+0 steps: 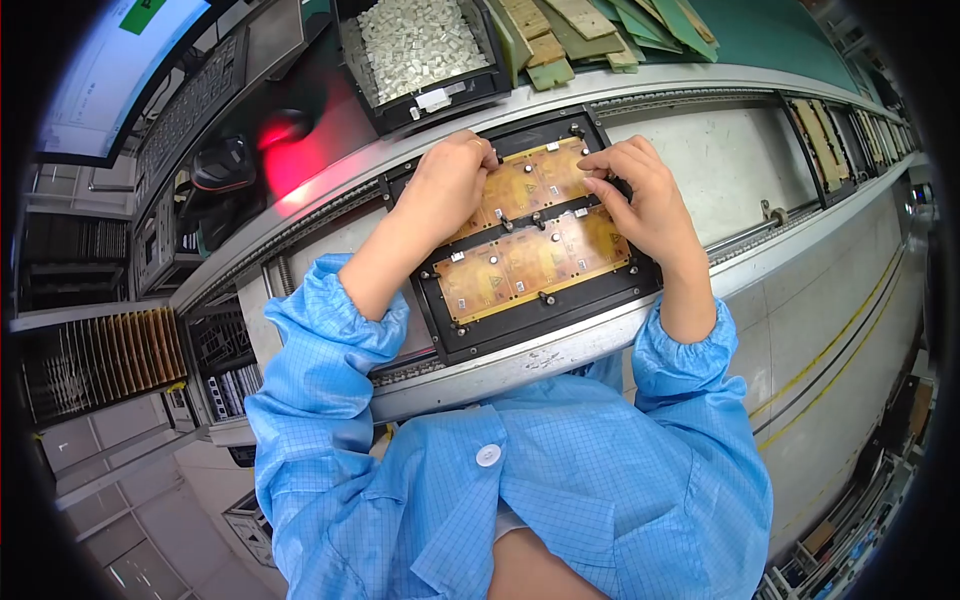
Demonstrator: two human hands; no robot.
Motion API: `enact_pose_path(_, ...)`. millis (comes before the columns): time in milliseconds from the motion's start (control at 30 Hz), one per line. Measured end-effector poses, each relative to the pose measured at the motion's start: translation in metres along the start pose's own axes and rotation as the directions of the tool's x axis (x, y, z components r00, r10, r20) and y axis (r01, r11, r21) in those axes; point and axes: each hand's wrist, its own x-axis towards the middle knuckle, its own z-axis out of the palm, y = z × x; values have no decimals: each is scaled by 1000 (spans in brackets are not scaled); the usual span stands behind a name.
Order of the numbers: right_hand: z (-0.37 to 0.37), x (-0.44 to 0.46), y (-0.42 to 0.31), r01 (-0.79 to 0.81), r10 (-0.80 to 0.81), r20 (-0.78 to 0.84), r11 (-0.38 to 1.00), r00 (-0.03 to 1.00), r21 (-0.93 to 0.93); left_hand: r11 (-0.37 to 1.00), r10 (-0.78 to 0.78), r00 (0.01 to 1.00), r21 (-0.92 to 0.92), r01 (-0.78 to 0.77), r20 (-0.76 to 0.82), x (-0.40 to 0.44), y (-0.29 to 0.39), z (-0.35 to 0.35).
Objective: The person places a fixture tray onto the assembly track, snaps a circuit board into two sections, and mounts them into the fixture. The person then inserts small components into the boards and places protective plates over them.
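Note:
A black carrier frame [470, 345] lies across the conveyor rails, holding two rows of yellow-brown circuit boards. My left hand [452, 182] is closed at the left end of the upper board [515, 185]; its fingertips are hidden, so whatever they grip cannot be seen. At that board's right end is my right hand [645, 195], thumb and forefinger apart, with nothing visible between them. The lower board [530, 265] carries small white connectors, one being a connector [582, 212] near its top edge. Dark pegs [547, 298] stand around the boards.
Behind the frame stands a black bin [420, 60] of small white parts, beside stacked green and tan strips [570, 30]. A mouse [222, 165], keyboard [190, 110] and monitor [110, 70] are at left. Another carrier [820, 145] sits farther right on the conveyor. A board rack [110, 350] stands lower left.

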Motion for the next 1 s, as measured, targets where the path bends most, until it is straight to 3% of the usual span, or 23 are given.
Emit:
enact_pose_path(233, 1, -1, 2, 11, -11, -4, 1000, 1000, -16, 1000, 12, 1000, -17, -13, -24, -1, 4, -2)
enact_pose_path(300, 1, -1, 0, 9, -9, -7, 1000, 1000, -18, 990, -93, 995, -106, 91, -17, 0, 7, -4)
enact_pose_path(500, 0, -1, -1, 8, -8, -8, 1000, 1000, -27, 988, -93, 995, -125, 89, -21, 4, 13, -4)
enact_pose_path(1000, 1, 0, -2, 38, -39, -29, 999, 999, -26, 995, -81, 995, -56, 78, -62, 10, 16, 2)
